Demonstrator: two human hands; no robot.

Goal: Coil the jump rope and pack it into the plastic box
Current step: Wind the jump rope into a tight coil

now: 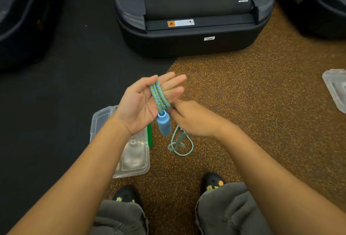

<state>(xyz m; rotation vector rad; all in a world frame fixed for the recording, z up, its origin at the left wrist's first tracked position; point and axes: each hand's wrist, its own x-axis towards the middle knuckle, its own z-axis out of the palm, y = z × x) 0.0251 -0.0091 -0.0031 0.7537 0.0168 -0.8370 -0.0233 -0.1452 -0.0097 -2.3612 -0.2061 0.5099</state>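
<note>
1. Blue-green jump rope loops over the flat, straight-fingered left hand: coiling is under way.
2. Right hand, blurred, seems to pinch it.
3. Next: wind slack off the floor, then fill the plastic box.

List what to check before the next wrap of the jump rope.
1. Blue-green braided jump rope laid over the left hand, fingers straight: ok.
2. Right hand pinching the rope: ok.
3. Light blue plastic handle hanging below the palm: ok.
4. Loose rope tail on the speckled brown floor tangle-free: cannot tell.
5. Clear rectangular plastic box lying nearby: ok.
</note>
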